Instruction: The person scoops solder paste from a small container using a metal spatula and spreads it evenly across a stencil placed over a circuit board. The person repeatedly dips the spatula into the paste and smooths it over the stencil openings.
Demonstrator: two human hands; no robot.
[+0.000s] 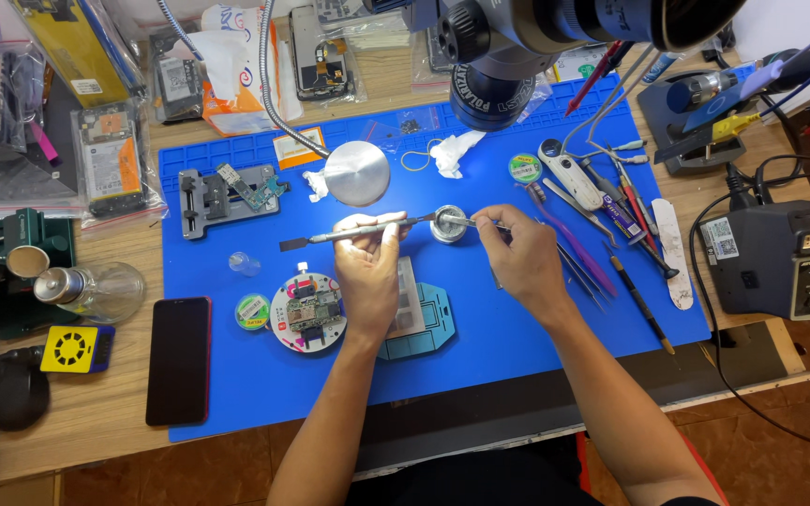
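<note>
My left hand (367, 267) has its grip closed on one flat metal spatula (353, 232); my right hand (517, 253) pinches one pair of tweezers (471, 222) over one small round tin (449, 225) on the blue mat (480, 347) covering the bench.
</note>
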